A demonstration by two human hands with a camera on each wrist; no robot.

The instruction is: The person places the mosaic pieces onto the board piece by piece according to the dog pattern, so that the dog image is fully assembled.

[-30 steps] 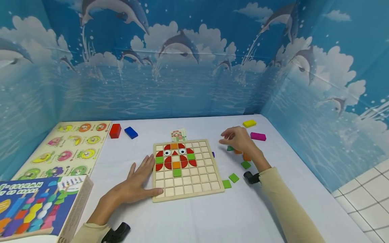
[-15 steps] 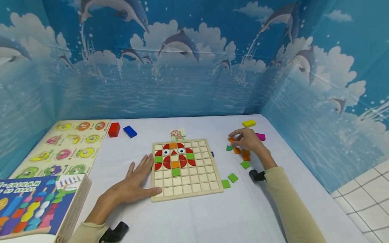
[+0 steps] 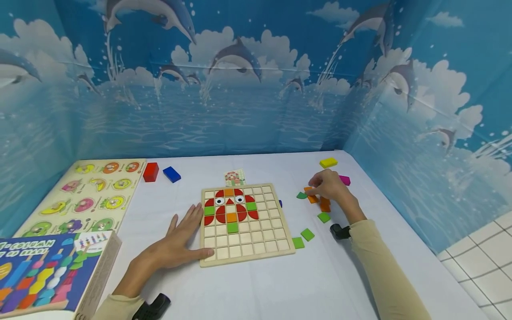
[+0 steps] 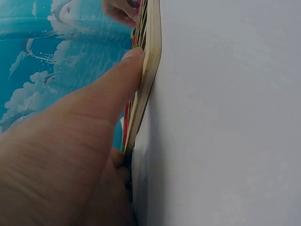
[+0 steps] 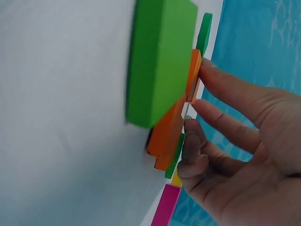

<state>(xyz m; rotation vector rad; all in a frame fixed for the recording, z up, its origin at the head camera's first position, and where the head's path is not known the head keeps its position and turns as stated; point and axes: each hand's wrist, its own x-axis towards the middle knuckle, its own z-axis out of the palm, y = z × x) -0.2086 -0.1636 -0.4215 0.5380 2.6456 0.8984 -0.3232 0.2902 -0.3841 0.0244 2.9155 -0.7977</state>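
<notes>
A wooden grid board point(image 3: 256, 249) lies mid-table, with red, orange and green tiles and two eye tiles forming a face pattern in its upper left. My left hand point(image 3: 176, 244) rests at its left side, fingers extended along the edge and thumb point(image 4: 127, 70) on the near corner. To the right of the board, my right hand point(image 3: 331, 186) is over a loose cluster of tiles. Its thumb and index finger pinch an orange tile point(image 5: 192, 77). Close by lie a dark green curved tile point(image 3: 302, 195), more orange tiles point(image 3: 325, 204) and a green square tile point(image 3: 324, 217).
Two more green tiles point(image 3: 307, 234) lie beside the board's right edge. A small pattern card point(image 3: 234, 178) stands behind it. Red point(image 3: 150, 172), blue point(image 3: 172, 174), yellow point(image 3: 328, 162) and magenta point(image 3: 345, 180) blocks lie farther back. A fruit-picture board point(image 3: 100, 182) and a boxed toy point(image 3: 56, 271) fill the left side.
My right hand has moved rightward and slightly down, from beside the dark green tile onto the orange tiles. My left hand stays on the board, whose pattern is unchanged.
</notes>
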